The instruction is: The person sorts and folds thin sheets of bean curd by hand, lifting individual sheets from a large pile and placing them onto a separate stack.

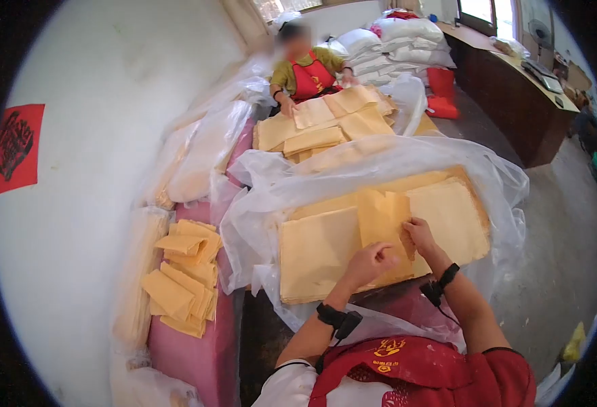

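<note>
The left hand [371, 264] partly hides a seemingly folded sheet [382, 220].

The one camera sits on the worker's head, above the near side of the sheet stack [319, 251], and looks forward and down onto it. To me standing by, it's close: the left hand [373, 264] and right hand [420, 237] show plainly over the stack, and the worker's own red apron [407, 363] fills the bottom edge, nearer the lens. Beyond the stack the view runs on to a co-worker [308, 74] and, farther past it, white sacks [400, 51]. Left of the stack it catches a wall [108, 136], curved by the wide, dark-rimmed lens
</note>
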The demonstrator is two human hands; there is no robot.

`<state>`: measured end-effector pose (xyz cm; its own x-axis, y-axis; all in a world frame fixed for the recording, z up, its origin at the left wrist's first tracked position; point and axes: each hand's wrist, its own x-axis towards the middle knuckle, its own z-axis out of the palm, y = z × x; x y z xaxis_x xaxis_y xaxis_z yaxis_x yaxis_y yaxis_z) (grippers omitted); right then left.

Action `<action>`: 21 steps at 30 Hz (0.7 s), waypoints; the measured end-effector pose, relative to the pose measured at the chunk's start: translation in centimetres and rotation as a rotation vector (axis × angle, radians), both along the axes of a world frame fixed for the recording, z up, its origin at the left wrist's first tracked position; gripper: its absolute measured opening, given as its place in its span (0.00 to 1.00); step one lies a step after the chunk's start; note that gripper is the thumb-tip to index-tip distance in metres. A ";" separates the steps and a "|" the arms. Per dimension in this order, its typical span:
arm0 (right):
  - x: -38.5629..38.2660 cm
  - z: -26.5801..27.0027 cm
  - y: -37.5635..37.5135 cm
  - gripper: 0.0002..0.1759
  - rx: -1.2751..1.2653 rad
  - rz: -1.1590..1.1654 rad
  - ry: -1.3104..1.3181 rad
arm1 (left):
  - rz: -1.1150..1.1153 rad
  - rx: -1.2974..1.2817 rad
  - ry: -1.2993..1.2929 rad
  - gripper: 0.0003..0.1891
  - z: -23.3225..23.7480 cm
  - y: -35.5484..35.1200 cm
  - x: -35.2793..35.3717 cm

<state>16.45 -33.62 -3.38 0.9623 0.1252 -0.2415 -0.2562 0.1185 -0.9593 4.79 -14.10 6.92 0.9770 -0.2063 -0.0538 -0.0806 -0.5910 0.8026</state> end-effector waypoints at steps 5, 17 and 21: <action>0.1 -1.5 -2.5 0.09 -0.326 0.012 -0.104 | 0.123 0.216 -0.618 0.23 -5.2 -0.2 1.3; 0.5 2.8 -3.6 0.28 -0.985 -0.074 -0.398 | -0.014 0.672 -0.437 0.36 -8.6 -1.1 2.1; -2.2 2.3 -2.0 0.30 -1.391 0.018 -0.880 | -0.017 0.714 -0.452 0.37 -8.8 -1.2 1.7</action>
<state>14.27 -35.59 -1.08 0.8572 0.3045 0.4153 0.3994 -0.9022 -0.1629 6.51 -15.29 -1.83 0.9330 -0.2858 0.2187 -0.3173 -0.9400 0.1251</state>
